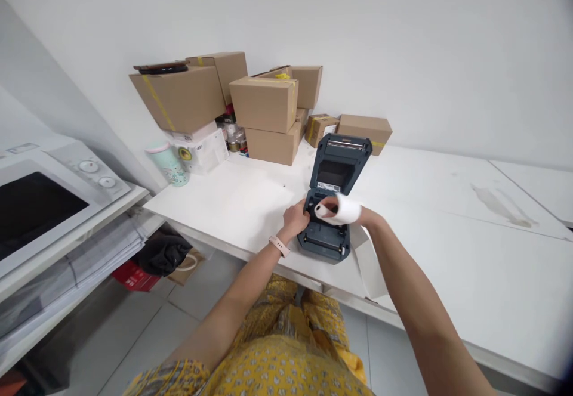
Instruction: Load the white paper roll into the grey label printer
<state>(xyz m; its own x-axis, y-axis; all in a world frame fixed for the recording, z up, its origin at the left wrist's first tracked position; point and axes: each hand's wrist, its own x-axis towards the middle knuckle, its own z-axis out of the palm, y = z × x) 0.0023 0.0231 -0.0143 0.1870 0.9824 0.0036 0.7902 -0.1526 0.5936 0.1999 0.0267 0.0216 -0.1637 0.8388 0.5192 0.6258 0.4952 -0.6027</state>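
Note:
A dark label printer (323, 250) stands near the table's front edge, its lid (342, 163) raised and tipped back. My left hand (295, 219), with a pink band at the wrist, is closed on the left side of the printer's base; some fingertips are hidden inside the rim. Above the open bay, my right hand (366, 216) holds a white label roll (348, 210). The roll is tilted and covers most of that hand's fingers. A loose white strip or sheet (370, 265) lies just right of the printer.
Cardboard boxes (264, 105) are stacked at the back, with a smaller box (364, 130) behind the printer. A mint tumbler (168, 164) and a white carton (206, 152) stand on the left. Beyond the table's left end is a microwave (67, 187). A stain (504, 205) marks the right side.

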